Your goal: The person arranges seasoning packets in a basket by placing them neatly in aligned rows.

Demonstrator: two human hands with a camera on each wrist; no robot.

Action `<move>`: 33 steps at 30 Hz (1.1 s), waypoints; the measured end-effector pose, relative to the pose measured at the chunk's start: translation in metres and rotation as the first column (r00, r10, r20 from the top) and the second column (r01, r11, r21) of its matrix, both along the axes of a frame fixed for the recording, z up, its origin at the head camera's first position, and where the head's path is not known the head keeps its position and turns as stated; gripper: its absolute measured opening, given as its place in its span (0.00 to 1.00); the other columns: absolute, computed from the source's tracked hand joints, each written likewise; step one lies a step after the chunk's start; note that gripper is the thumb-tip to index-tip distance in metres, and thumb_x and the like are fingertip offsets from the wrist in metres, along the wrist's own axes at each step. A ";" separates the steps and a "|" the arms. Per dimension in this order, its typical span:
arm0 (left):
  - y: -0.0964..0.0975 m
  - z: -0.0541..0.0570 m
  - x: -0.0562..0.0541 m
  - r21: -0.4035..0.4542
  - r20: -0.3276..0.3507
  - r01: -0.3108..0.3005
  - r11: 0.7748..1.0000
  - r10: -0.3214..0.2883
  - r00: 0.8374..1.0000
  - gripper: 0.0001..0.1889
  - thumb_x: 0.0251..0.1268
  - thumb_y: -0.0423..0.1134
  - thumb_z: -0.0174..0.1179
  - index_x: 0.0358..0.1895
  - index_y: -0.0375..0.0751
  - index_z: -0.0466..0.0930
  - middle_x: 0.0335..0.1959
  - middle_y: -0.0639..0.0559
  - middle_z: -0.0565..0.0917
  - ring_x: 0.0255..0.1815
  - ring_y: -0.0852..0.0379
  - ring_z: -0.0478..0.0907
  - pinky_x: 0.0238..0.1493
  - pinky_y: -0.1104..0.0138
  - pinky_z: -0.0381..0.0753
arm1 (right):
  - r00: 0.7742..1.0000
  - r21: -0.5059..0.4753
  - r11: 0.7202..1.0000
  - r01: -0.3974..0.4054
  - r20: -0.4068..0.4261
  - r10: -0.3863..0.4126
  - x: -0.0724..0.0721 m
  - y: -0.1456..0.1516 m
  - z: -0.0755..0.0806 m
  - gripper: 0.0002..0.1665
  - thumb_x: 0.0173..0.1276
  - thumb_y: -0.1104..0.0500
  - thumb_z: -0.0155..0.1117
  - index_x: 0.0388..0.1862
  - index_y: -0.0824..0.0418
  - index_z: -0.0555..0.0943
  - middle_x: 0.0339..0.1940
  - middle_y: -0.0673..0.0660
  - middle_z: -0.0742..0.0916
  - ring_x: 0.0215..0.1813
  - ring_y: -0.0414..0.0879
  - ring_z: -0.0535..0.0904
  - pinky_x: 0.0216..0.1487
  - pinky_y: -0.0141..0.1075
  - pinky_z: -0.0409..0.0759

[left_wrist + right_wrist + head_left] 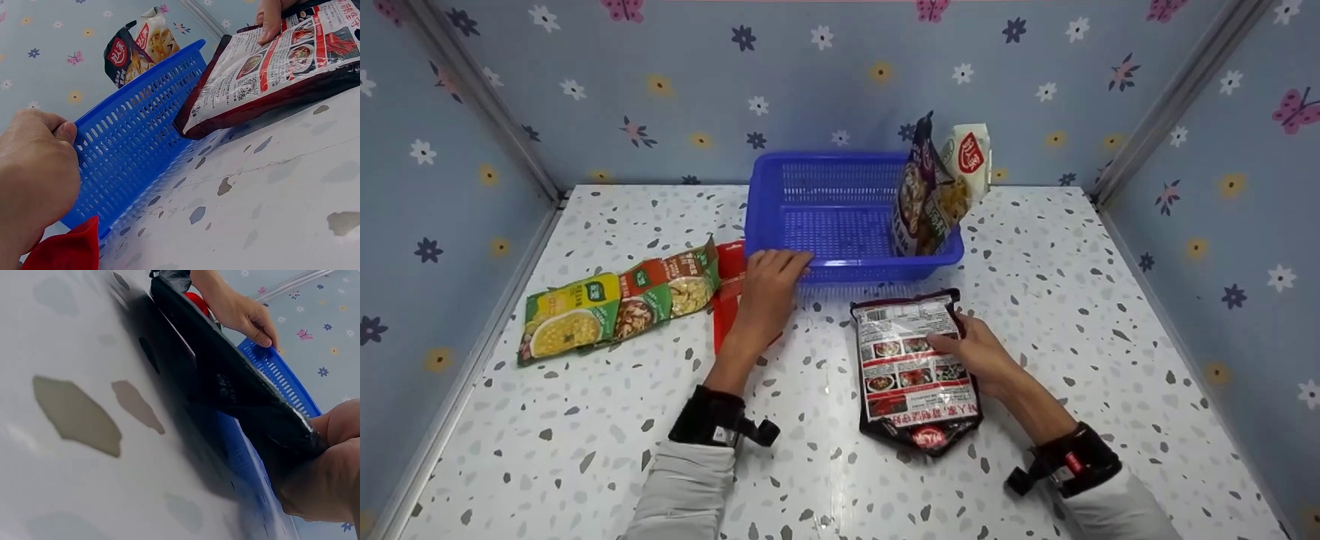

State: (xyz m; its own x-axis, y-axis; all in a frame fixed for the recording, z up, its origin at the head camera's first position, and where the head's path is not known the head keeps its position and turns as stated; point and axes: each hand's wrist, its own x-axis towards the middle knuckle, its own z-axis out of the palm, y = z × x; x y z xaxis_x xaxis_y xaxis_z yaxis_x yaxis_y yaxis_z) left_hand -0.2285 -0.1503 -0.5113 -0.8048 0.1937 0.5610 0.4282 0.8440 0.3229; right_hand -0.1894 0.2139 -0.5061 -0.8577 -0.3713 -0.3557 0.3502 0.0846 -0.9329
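Apparently, the right fingers (975, 330) hold a packet (916, 367) aloft.

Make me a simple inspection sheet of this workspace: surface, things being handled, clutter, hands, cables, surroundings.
Surface: white tabletop with grey speckles.
Job's things: blue basket, with a purple-black packet and a white-topped packet standing at its right end; dark-edged packet in front.
Clutter: row of colourful packets left of the basket; red packet, partly hidden by the left arm.
Left hand: grips the basket's near-left rim.
Right hand: holds the dark-edged packet's right side.
Cables: nothing seen.
Surroundings: blue-grey walls with flowers and butterflies.
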 end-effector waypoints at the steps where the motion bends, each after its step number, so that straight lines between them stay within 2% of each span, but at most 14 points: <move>1: 0.000 0.000 0.000 -0.001 0.006 0.000 1.000 0.000 1.000 0.16 0.89 0.39 0.59 0.68 0.41 0.88 0.59 0.42 0.92 0.59 0.40 0.87 0.71 0.46 0.77 | 1.000 0.001 1.000 -0.003 0.001 0.003 0.001 0.000 0.001 0.30 0.87 0.60 0.64 0.81 0.66 0.71 0.59 0.62 0.93 0.54 0.55 0.95 0.59 0.49 0.95; 5: -0.001 -0.001 0.000 -0.002 0.015 0.003 1.000 -0.003 1.000 0.16 0.89 0.39 0.59 0.69 0.42 0.87 0.60 0.43 0.92 0.60 0.40 0.87 0.72 0.46 0.77 | 0.999 0.003 0.999 -0.032 -0.020 0.032 0.004 0.000 0.004 0.26 0.86 0.60 0.65 0.77 0.68 0.76 0.55 0.60 0.95 0.53 0.54 0.96 0.58 0.49 0.95; 9: -0.001 -0.002 0.001 0.007 0.002 0.011 1.000 -0.011 1.000 0.16 0.88 0.38 0.60 0.68 0.40 0.88 0.59 0.42 0.93 0.59 0.40 0.87 0.71 0.45 0.78 | 0.995 0.004 0.998 -0.067 -0.077 0.067 0.008 -0.001 0.010 0.28 0.85 0.61 0.67 0.79 0.66 0.76 0.60 0.60 0.94 0.56 0.55 0.95 0.61 0.49 0.94; 12: -0.001 -0.001 0.000 0.011 -0.005 0.013 1.000 -0.013 1.000 0.16 0.88 0.38 0.60 0.68 0.40 0.88 0.59 0.42 0.93 0.59 0.39 0.87 0.70 0.45 0.78 | 0.990 0.024 0.996 -0.081 -0.118 0.083 0.011 -0.002 0.016 0.31 0.85 0.61 0.67 0.82 0.65 0.74 0.67 0.67 0.91 0.64 0.61 0.92 0.67 0.52 0.92; 14: -0.001 0.000 -0.001 0.007 -0.006 0.011 1.000 -0.011 1.000 0.16 0.88 0.38 0.60 0.68 0.40 0.88 0.59 0.42 0.93 0.59 0.39 0.87 0.70 0.45 0.78 | 0.983 0.079 0.994 -0.078 -0.159 0.089 0.013 -0.003 0.021 0.37 0.85 0.59 0.69 0.86 0.67 0.70 0.77 0.69 0.85 0.75 0.64 0.85 0.74 0.51 0.88; 15: -0.001 0.001 -0.001 0.004 -0.005 0.011 1.000 -0.011 1.000 0.16 0.88 0.38 0.60 0.68 0.40 0.88 0.59 0.42 0.93 0.59 0.39 0.87 0.70 0.45 0.78 | 0.978 0.091 0.993 -0.080 -0.185 0.096 0.014 -0.004 0.024 0.38 0.85 0.59 0.69 0.86 0.68 0.69 0.78 0.71 0.83 0.77 0.66 0.83 0.76 0.50 0.87; 17: -0.001 0.001 -0.001 -0.002 -0.010 0.009 1.000 -0.009 1.000 0.15 0.88 0.38 0.60 0.68 0.40 0.88 0.59 0.42 0.93 0.59 0.39 0.87 0.70 0.45 0.78 | 0.963 0.119 0.990 -0.074 -0.249 0.101 0.015 -0.006 0.031 0.39 0.84 0.57 0.71 0.86 0.68 0.70 0.79 0.70 0.83 0.78 0.62 0.82 0.77 0.45 0.85; 19: -0.002 0.001 -0.001 -0.006 -0.015 0.006 1.000 -0.006 1.000 0.15 0.88 0.38 0.60 0.67 0.40 0.88 0.59 0.42 0.93 0.59 0.39 0.87 0.70 0.45 0.78 | 0.944 0.136 0.989 -0.060 -0.313 0.100 0.014 -0.008 0.038 0.37 0.84 0.55 0.72 0.84 0.68 0.72 0.75 0.64 0.87 0.74 0.54 0.85 0.73 0.39 0.86; 21: -0.002 0.001 -0.002 -0.005 -0.022 0.005 1.000 -0.006 1.000 0.15 0.88 0.38 0.60 0.67 0.39 0.88 0.59 0.42 0.93 0.59 0.38 0.87 0.70 0.45 0.78 | 0.928 0.103 0.993 -0.056 -0.361 0.090 0.013 -0.011 0.047 0.30 0.84 0.57 0.71 0.78 0.67 0.78 0.60 0.60 0.92 0.60 0.49 0.90 0.63 0.38 0.90; 24: -0.002 0.000 -0.003 -0.006 -0.028 0.004 1.000 -0.005 1.000 0.15 0.88 0.38 0.59 0.66 0.39 0.88 0.58 0.42 0.93 0.59 0.38 0.88 0.70 0.45 0.78 | 0.914 0.068 0.997 -0.019 -0.403 0.045 0.009 -0.015 0.062 0.25 0.84 0.59 0.71 0.74 0.67 0.80 0.50 0.51 0.93 0.50 0.44 0.91 0.55 0.38 0.92; 26: -0.002 0.000 -0.003 -0.006 -0.031 0.006 1.000 -0.006 0.999 0.15 0.87 0.36 0.61 0.66 0.39 0.88 0.58 0.41 0.93 0.59 0.38 0.88 0.69 0.45 0.78 | 0.904 0.057 0.998 0.016 -0.428 0.010 0.008 -0.018 0.072 0.22 0.84 0.60 0.70 0.70 0.68 0.81 0.41 0.49 0.90 0.42 0.42 0.88 0.48 0.36 0.90; 31: -0.001 0.001 -0.002 -0.005 -0.024 0.006 1.000 -0.006 1.000 0.14 0.85 0.34 0.64 0.66 0.38 0.88 0.57 0.41 0.93 0.58 0.38 0.87 0.69 0.45 0.78 | 0.882 -0.005 0.995 0.095 -0.464 -0.086 0.003 -0.028 0.100 0.24 0.84 0.63 0.69 0.74 0.67 0.79 0.45 0.50 0.92 0.47 0.43 0.91 0.52 0.36 0.92; 33: -0.001 0.001 -0.001 -0.009 -0.012 0.006 1.000 -0.006 1.000 0.14 0.85 0.34 0.64 0.66 0.38 0.88 0.58 0.41 0.92 0.59 0.38 0.87 0.69 0.45 0.78 | 0.870 -0.047 0.993 0.107 -0.479 -0.116 0.001 -0.031 0.111 0.28 0.83 0.63 0.69 0.78 0.66 0.78 0.56 0.54 0.94 0.55 0.47 0.94 0.57 0.40 0.94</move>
State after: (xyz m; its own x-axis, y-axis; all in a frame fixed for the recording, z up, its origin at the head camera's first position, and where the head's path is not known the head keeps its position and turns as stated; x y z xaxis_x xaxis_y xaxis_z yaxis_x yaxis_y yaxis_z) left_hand -0.2294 -0.1514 -0.5102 -0.7966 0.2041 0.5690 0.4375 0.8442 0.3097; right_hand -0.1883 0.1824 -0.3955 -0.9571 -0.2652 0.1168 -0.1354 0.0530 -0.9894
